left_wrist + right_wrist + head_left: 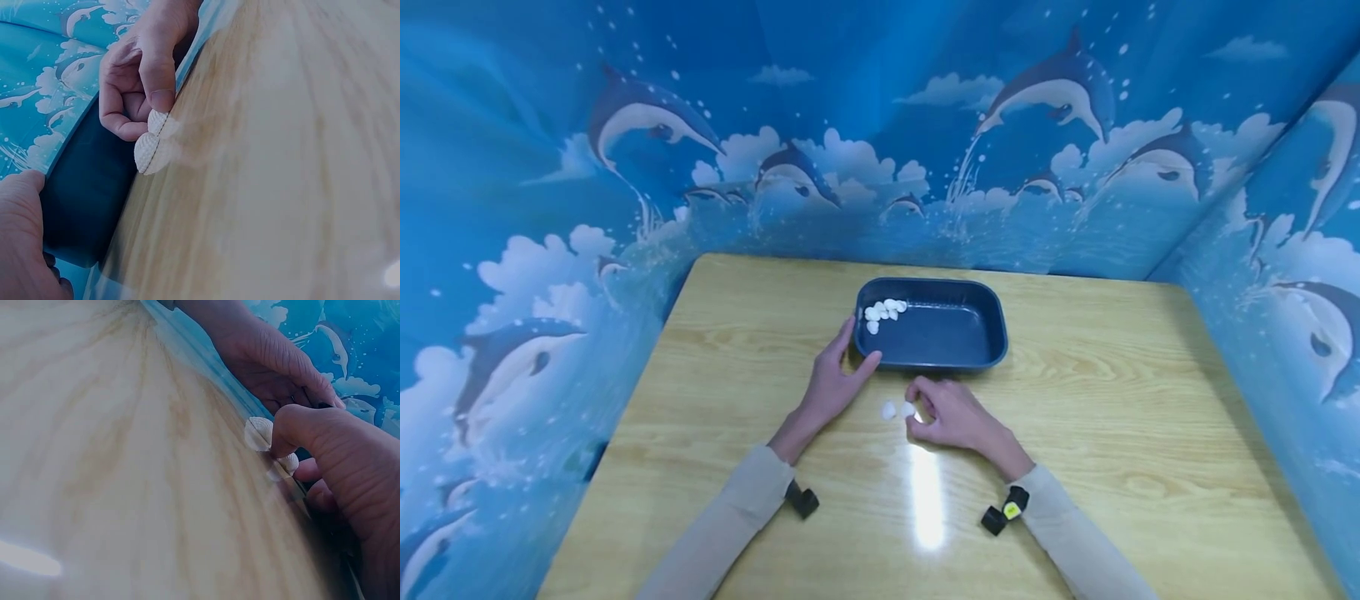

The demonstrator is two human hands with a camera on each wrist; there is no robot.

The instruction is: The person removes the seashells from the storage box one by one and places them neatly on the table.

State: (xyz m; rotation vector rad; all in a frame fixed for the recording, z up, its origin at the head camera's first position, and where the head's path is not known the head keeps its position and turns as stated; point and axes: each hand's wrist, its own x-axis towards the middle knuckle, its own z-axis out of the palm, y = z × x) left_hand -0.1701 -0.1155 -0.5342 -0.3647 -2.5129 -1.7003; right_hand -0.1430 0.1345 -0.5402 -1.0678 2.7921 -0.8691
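My right hand (953,414) is at a white ribbed seashell (157,120), with thumb and index finger on either side of it at the wood-grain table. A second seashell (889,410) lies on the table just left of it, almost touching it. A dark blue rectangular tray (931,367) stands behind the shells. Several white shells (880,313) are gathered in its back left corner. My left hand (833,375) rests against the tray's near left corner, its thumb at the front wall and its fingers along the left side. The left fingertips are partly hidden.
The wood-grain table (1097,400) extends on both sides of the tray. A blue curtain with dolphins (850,92) hangs behind the table and along its sides. Light glares off the tabletop between the forearms. Each wrist wears a small black camera (805,502).
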